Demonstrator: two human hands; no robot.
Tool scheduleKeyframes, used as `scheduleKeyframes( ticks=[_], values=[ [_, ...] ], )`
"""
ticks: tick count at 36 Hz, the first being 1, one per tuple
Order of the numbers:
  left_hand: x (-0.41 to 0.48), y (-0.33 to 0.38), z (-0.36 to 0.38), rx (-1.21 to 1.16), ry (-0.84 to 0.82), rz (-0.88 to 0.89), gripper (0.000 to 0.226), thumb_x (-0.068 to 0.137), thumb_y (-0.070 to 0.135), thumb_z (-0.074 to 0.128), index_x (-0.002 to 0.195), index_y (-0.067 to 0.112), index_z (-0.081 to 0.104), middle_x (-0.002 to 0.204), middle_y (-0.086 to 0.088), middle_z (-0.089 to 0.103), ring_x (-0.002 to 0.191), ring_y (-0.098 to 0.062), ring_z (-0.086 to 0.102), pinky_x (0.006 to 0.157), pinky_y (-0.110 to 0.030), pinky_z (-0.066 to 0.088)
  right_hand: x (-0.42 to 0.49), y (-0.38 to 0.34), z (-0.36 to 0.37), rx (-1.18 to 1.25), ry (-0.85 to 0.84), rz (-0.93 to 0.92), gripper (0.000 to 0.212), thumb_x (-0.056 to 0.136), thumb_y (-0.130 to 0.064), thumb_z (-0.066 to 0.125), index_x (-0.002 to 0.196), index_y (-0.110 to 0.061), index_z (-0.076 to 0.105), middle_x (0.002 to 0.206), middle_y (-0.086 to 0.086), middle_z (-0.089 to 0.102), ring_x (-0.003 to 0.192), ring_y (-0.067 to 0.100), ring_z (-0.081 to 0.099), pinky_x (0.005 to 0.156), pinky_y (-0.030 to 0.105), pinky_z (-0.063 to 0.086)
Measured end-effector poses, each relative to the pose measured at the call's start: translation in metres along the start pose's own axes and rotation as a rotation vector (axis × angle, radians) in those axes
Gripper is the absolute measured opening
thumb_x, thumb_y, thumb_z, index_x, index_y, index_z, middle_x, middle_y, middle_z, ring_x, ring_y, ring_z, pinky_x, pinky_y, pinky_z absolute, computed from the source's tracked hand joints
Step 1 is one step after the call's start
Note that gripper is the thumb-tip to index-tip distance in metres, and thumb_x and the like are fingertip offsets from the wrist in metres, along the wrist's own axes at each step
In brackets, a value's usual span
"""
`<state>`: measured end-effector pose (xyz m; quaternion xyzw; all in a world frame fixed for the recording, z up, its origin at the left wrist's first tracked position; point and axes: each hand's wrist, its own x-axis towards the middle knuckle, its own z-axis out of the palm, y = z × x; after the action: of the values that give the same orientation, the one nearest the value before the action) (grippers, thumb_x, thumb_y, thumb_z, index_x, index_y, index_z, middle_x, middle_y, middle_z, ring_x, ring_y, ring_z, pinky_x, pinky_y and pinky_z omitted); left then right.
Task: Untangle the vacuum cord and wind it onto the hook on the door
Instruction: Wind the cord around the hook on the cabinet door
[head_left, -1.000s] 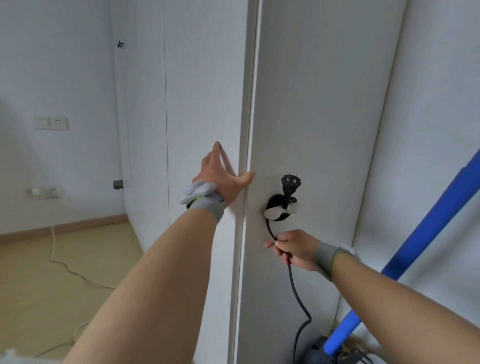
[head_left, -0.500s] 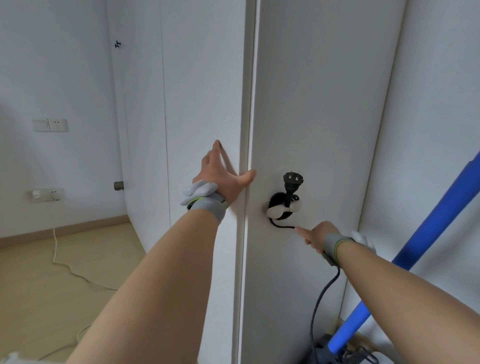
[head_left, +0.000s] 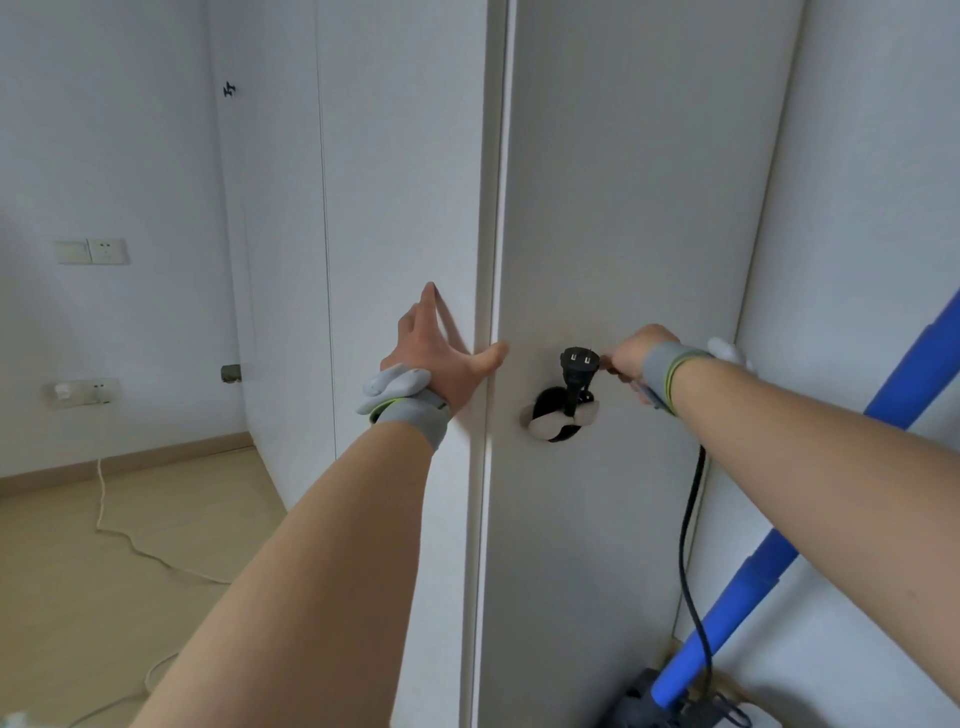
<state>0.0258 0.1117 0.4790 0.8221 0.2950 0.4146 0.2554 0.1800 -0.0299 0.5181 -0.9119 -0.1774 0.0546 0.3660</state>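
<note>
The right hand (head_left: 631, 353) is closed around the black cord (head_left: 688, 540) just right of the plug (head_left: 578, 364), which stands above the white hook (head_left: 561, 422); the left hand (head_left: 441, 358) is spread flat on the door (head_left: 623, 208) edge. The cord looks limp, light and a little springy, best gripped close to the hook. Below it stands a blue vacuum tube (head_left: 748, 587); left of the door lie white walls and a wooden floor (head_left: 78, 571).

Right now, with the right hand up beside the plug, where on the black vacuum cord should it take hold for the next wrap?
Probably the free run of black vacuum cord hanging below the right hand: pinch it across its width, coming from the right. That stretch hangs clear of the door, while the part on the hook is already wound tight and the plug sticks upright above it.
</note>
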Motion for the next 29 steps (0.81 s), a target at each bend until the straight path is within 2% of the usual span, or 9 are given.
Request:
scheduleKeyframes(
  ticks=[3, 5, 9, 14, 19, 22, 26, 29],
  values=[
    [0.000, 0.000, 0.000, 0.001, -0.001, 0.006, 0.100, 0.072, 0.067, 0.060, 0.149, 0.036, 0.005, 0.152, 0.005, 0.026, 0.114, -0.030, 0.055, 0.083, -0.035, 0.046, -0.002, -0.010, -0.009, 0.175, -0.138, 0.014, 0.036, 0.093, -0.021, 0.049, 0.059, -0.014, 0.037, 0.034, -0.001, 0.034, 0.027, 0.012, 0.026, 0.032, 0.013, 0.020],
    [0.001, 0.000, 0.000, -0.002, 0.000, 0.005, 0.100, 0.071, 0.067, 0.060, 0.149, 0.036, 0.004, 0.151, 0.004, 0.027, 0.113, -0.029, 0.055, 0.083, -0.035, 0.047, -0.007, -0.014, -0.013, 0.265, -0.185, 0.024, 0.036, 0.096, -0.022, 0.040, 0.061, -0.016, 0.037, 0.027, -0.005, 0.028, 0.019, 0.008, 0.018, 0.032, 0.007, 0.014],
    [0.001, 0.000, 0.000, 0.002, 0.000, 0.005, 0.100, 0.072, 0.067, 0.059, 0.149, 0.035, 0.004, 0.152, 0.004, 0.026, 0.113, -0.029, 0.055, 0.080, -0.033, 0.044, -0.021, -0.028, -0.018, 0.340, -0.234, -0.019, 0.032, 0.096, -0.020, 0.034, 0.064, -0.015, 0.040, 0.030, -0.005, 0.032, 0.020, 0.008, 0.018, 0.032, 0.007, 0.014],
    [0.000, 0.000, -0.001, 0.011, -0.001, 0.003, 0.099, 0.073, 0.066, 0.059, 0.149, 0.035, 0.004, 0.153, 0.005, 0.024, 0.115, -0.030, 0.054, 0.080, -0.032, 0.043, -0.044, -0.041, -0.019, 0.330, -0.268, -0.109, 0.027, 0.093, -0.012, 0.031, 0.068, -0.012, 0.041, 0.055, 0.002, 0.037, 0.021, 0.007, 0.019, 0.033, 0.008, 0.016],
    [0.000, 0.001, -0.002, 0.008, -0.011, 0.001, 0.099, 0.073, 0.067, 0.059, 0.149, 0.036, 0.004, 0.153, 0.005, 0.023, 0.115, -0.030, 0.055, 0.082, -0.034, 0.045, -0.058, -0.043, -0.014, 0.285, -0.187, -0.220, 0.026, 0.093, -0.009, 0.038, 0.068, -0.008, 0.044, 0.056, 0.009, 0.044, 0.020, 0.009, 0.020, 0.033, 0.007, 0.021],
    [-0.001, 0.001, -0.002, 0.007, -0.005, -0.004, 0.099, 0.072, 0.066, 0.060, 0.149, 0.035, 0.004, 0.153, 0.005, 0.024, 0.115, -0.029, 0.054, 0.081, -0.032, 0.043, -0.068, -0.040, -0.003, 0.279, -0.211, -0.250, 0.026, 0.094, -0.011, 0.041, 0.068, -0.008, 0.045, 0.056, 0.011, 0.046, 0.020, 0.009, 0.021, 0.033, 0.007, 0.022],
    [-0.001, 0.002, -0.001, 0.013, 0.002, -0.006, 0.099, 0.073, 0.064, 0.060, 0.149, 0.035, 0.005, 0.153, 0.004, 0.025, 0.116, -0.030, 0.054, 0.083, -0.033, 0.043, -0.081, -0.031, 0.025, 0.231, -0.249, -0.251, 0.021, 0.090, -0.010, 0.040, 0.070, -0.005, 0.046, 0.056, 0.012, 0.050, 0.030, 0.014, 0.025, 0.038, 0.014, 0.025],
    [-0.001, 0.002, -0.002, 0.015, -0.001, -0.004, 0.099, 0.073, 0.063, 0.061, 0.149, 0.034, 0.005, 0.153, 0.003, 0.025, 0.116, -0.030, 0.054, 0.083, -0.034, 0.044, -0.090, -0.022, 0.049, 0.151, -0.271, -0.236, 0.021, 0.089, -0.009, 0.039, 0.073, -0.003, 0.050, 0.065, 0.014, 0.054, 0.038, 0.016, 0.029, 0.043, 0.018, 0.026]
  ],
)
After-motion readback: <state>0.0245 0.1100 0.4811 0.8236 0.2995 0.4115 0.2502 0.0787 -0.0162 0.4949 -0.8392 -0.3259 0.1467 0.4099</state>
